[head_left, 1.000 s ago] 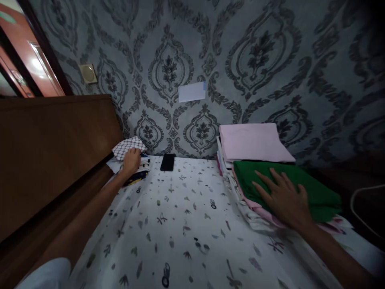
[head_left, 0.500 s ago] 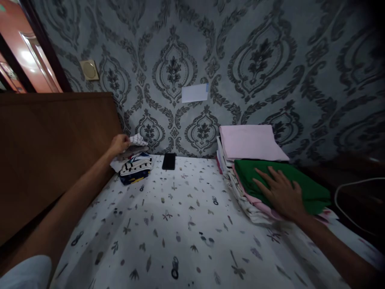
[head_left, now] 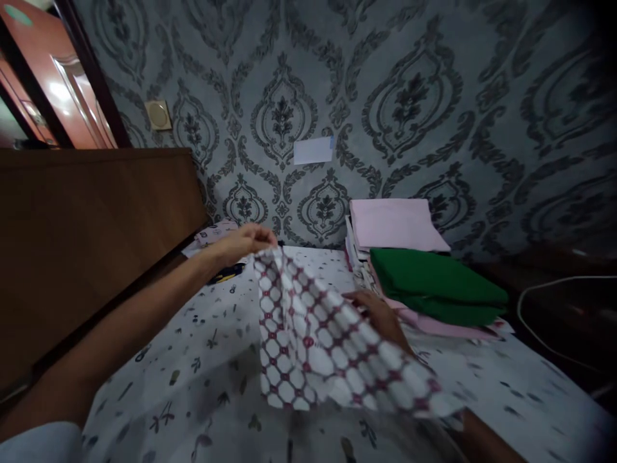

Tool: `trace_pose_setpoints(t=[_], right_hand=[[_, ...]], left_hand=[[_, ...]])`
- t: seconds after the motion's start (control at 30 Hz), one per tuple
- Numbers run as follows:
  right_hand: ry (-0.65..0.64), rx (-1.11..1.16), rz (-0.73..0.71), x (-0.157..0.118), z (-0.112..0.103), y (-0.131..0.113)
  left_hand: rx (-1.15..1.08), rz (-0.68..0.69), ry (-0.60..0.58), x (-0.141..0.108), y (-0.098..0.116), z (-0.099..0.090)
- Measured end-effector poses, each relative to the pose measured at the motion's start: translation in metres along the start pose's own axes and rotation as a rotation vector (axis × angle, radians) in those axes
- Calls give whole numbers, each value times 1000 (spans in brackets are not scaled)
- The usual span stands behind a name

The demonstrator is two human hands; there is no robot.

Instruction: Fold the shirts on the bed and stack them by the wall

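My left hand (head_left: 253, 239) pinches the top corner of a white cloth with a dark red lattice pattern (head_left: 308, 341). The cloth hangs partly unfolded above the bed, its right side stretched toward my right arm. Behind it is my right hand (head_left: 378, 315), blurred and partly covered, so its grip is unclear. At the left by the wooden board lies a small pile of folded clothes (head_left: 216, 233), mostly hidden by my left arm. On the right, near my right hand, a folded green cloth (head_left: 434, 283) rests on a stack, with a folded pink cloth (head_left: 393, 225) behind it.
A white printed sheet (head_left: 216, 360) covers the bed. The brown wooden board (head_left: 96, 225) borders the left side, and a patterned wall (head_left: 328, 83) stands behind. A white cable (head_left: 544, 286) curves over a dark surface at the right.
My left hand has moved right from the left pile with the lattice-patterned cloth, now spread out. My right hand has left the green cloth and moved left behind the patterned cloth.
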State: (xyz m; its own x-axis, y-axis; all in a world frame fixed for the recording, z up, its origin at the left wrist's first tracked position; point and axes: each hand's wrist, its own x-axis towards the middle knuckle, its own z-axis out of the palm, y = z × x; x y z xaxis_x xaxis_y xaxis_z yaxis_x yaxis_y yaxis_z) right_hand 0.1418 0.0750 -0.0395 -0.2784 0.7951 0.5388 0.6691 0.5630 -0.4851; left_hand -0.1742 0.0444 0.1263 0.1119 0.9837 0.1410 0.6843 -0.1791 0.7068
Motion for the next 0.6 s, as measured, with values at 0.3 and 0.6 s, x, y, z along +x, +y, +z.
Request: trace_pose_setpoints(t=[0.3,0.6], right_hand=[[-197,307,67,-33,27,-2],[-234,321,99,-28,27,1]], left_hand=[[536,-244,413,21,-144,-60],[387,-286,561,40,-170,-85]])
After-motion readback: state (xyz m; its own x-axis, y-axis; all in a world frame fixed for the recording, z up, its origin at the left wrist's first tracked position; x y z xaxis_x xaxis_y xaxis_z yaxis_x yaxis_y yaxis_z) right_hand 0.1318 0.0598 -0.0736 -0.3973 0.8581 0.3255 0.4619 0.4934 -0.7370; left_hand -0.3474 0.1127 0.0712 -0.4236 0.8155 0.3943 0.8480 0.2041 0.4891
